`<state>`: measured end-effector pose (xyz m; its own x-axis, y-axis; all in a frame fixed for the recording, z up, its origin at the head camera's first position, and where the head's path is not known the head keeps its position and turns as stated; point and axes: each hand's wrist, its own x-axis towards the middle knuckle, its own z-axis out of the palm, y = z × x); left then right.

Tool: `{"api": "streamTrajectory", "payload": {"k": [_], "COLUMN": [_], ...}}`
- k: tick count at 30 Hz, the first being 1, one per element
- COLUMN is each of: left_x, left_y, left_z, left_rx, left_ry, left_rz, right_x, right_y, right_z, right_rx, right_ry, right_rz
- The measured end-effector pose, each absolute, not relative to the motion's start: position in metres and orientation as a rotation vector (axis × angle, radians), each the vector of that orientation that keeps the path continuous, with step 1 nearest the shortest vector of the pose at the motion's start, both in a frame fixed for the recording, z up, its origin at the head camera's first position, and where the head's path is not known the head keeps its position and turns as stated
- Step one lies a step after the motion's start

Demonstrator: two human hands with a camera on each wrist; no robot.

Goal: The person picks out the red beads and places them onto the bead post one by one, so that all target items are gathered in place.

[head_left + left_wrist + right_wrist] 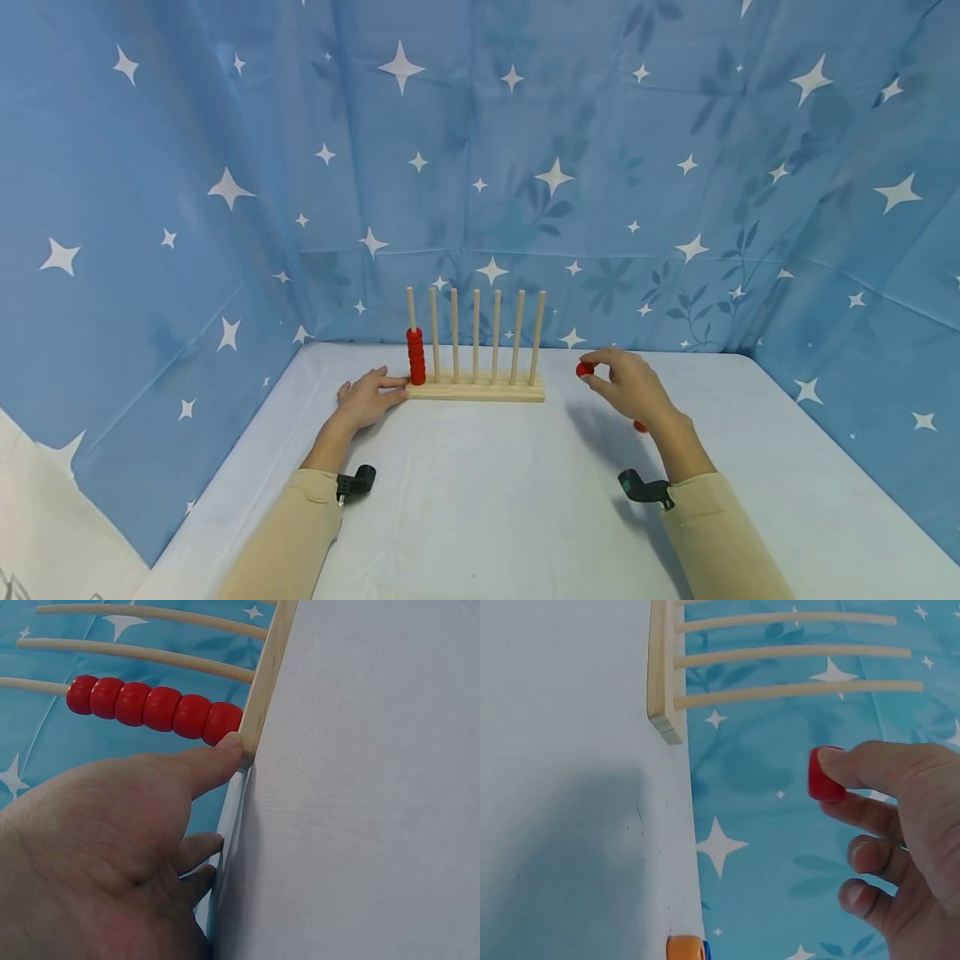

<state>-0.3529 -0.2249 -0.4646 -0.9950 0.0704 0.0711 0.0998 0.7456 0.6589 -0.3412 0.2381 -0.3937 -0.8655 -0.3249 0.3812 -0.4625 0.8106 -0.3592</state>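
Note:
A wooden peg stand [480,393] with several upright rods stands toward the back of the table. Red beads [416,358] are stacked on its leftmost rod; the other rods carry none. At the stand's left end, my left hand [369,397] holds the base between thumb and index finger. The thumb [217,754] lies at the base's corner beside the lowest bead, and the index finger is largely hidden in the left wrist view. Right of the stand, my right hand [633,385] pinches a single red bead [825,776] in the air between thumb and index finger.
Another red piece [640,426] shows partly behind the right wrist. An orange piece [685,948] with a blue one beside it is cut off at the right wrist view's lower edge. A blue star-patterned curtain [480,167] hangs behind the white table [480,500].

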Motion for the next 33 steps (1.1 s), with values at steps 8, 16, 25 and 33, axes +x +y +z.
{"api": "streamTrajectory", "payload": {"k": [8,16,25,33], "left_x": [-0.356,-0.357,-0.357,-0.357], "left_y": [-0.226,-0.226,-0.226,-0.226], "left_z": [-0.467,-0.468,-0.468,-0.467], "left_rx": [-0.133,-0.135,-0.134,-0.135], "left_ry": [-2.900,-2.911,-2.906,-2.908], "left_rz": [-1.086,-1.073,-1.082,-1.075], "right_x": [-0.342,-0.337,-0.339,-0.343], "right_y": [0.226,0.212,0.198,0.186], "right_z": [-0.391,-0.385,-0.382,-0.379], "right_rx": [0.635,0.677,0.733,0.751], "right_ry": [-2.515,-2.385,-2.338,-2.317], "right_rz": [0.641,0.635,0.637,0.664]}}
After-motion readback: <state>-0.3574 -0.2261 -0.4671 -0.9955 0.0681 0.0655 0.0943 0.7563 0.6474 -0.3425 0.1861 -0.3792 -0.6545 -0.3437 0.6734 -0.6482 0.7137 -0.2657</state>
